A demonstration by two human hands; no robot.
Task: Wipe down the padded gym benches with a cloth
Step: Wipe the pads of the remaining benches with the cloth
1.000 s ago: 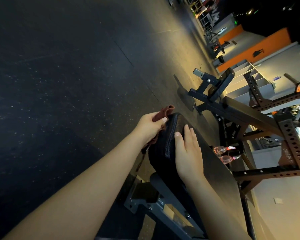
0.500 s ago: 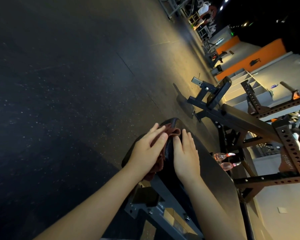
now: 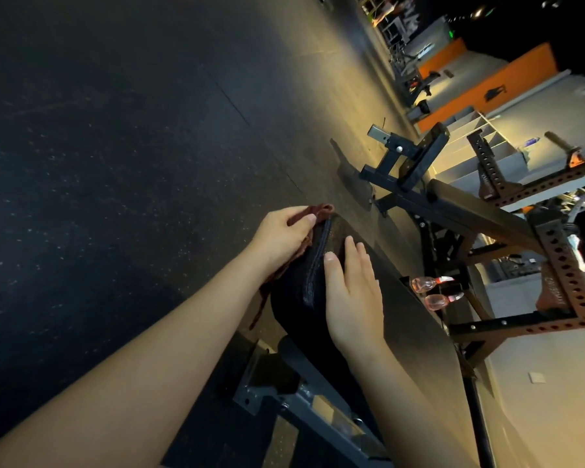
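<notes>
Maroon cloth (image 3: 313, 214) gripped by left hand (image 3: 281, 236) at bench pad (image 3: 406, 298) edge.

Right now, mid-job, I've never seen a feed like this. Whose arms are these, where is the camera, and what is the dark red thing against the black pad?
There is no machine here. These are a person's two bare arms, seen from one camera worn on the head. It looks forward and down, which is why the room appears tilted. The left hand grips a dark red cloth against the side edge of a black padded bench. The right hand lies flat on top of that pad, fingers straight, and holds nothing. Beyond the pad, what look like two pinkish spray bottles sit beside a brown perforated rack. A second bench stands further off on the dark floor.
</notes>
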